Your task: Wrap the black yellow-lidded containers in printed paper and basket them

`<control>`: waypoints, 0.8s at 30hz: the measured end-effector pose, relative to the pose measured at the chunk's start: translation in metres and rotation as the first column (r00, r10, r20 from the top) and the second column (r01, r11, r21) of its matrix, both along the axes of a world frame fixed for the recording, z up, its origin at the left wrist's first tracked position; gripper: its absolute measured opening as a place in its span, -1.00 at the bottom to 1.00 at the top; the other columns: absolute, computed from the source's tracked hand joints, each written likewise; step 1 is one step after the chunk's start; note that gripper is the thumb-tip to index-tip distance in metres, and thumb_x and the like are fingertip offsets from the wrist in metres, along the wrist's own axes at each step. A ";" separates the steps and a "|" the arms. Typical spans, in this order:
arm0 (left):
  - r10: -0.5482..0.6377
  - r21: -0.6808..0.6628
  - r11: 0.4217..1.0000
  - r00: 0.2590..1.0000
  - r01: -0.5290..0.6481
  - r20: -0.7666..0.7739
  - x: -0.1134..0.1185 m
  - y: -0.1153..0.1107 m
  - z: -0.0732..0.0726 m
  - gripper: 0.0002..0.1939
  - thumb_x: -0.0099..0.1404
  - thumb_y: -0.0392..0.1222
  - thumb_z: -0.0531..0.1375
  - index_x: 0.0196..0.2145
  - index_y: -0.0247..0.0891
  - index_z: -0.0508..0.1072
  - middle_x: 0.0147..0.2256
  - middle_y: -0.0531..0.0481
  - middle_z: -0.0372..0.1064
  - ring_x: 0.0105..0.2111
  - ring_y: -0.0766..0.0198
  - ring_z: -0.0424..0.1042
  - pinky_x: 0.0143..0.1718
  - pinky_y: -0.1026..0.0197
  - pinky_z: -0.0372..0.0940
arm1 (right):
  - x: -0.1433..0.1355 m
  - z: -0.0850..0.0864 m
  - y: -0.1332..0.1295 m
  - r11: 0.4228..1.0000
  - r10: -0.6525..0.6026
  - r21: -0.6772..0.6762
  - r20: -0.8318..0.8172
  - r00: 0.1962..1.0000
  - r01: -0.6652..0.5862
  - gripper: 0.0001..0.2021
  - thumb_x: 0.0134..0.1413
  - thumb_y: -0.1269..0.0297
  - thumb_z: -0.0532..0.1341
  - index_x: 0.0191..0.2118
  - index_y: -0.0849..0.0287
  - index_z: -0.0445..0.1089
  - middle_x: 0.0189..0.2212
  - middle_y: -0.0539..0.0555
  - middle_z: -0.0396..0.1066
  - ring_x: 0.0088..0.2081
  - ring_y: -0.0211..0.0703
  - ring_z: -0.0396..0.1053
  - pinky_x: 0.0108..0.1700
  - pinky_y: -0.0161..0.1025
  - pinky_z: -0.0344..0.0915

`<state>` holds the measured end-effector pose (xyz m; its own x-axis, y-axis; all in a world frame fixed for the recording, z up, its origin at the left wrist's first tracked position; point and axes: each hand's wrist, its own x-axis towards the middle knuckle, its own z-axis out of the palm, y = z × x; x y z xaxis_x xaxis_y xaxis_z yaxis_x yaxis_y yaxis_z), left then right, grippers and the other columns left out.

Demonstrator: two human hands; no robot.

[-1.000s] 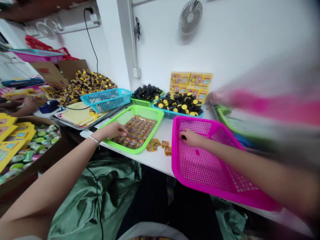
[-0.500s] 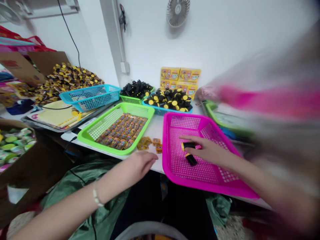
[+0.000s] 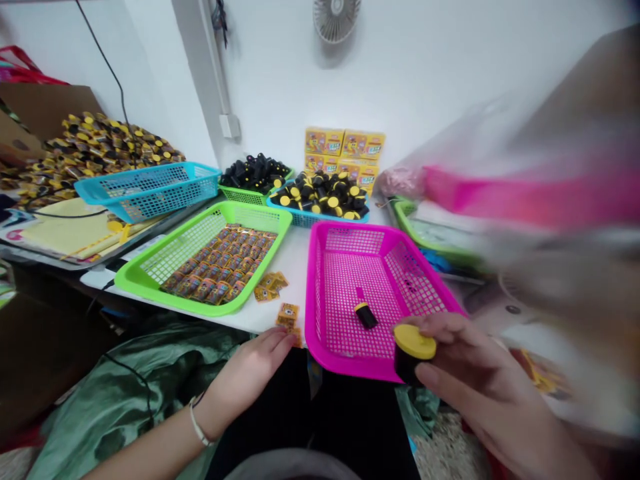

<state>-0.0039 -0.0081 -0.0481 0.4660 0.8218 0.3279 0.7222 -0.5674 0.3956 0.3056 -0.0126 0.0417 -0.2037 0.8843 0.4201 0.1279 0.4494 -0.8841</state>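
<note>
Your right grip [image 3: 480, 373] holds 1 yellow-capped tub [image 3: 411, 343] at 4 o'clock, so steady it while your left hand [image 3: 253, 368], its hold unclear, is at the orange cards [image 3: 288, 314] towards 7 o'clock.

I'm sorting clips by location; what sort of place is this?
Probably a packing or assembly workshop, judging by heaped black-and-yellow containers, rows of small containers in a green basket, and stacked yellow boxes.
</note>
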 end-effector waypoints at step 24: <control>0.086 -0.327 0.922 0.714 0.207 0.695 0.042 -0.043 0.051 -0.07 0.45 -0.30 0.17 0.44 -0.07 -0.44 -0.21 -0.09 0.65 0.05 0.08 0.57 0.14 -0.06 0.43 | -0.069 0.000 -0.008 0.997 -0.044 -0.069 -0.310 0.950 0.024 -0.81 0.16 0.07 0.38 -0.26 -0.01 0.41 -0.28 -0.01 0.62 -0.27 -0.15 0.62 -0.26 -0.26 0.60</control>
<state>0.0378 -0.0513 0.0030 0.2832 0.9217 0.2650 0.1340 -0.3116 0.9407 0.2367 -0.0207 0.0422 -0.0416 0.9153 0.4007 -0.1439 0.3913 -0.9089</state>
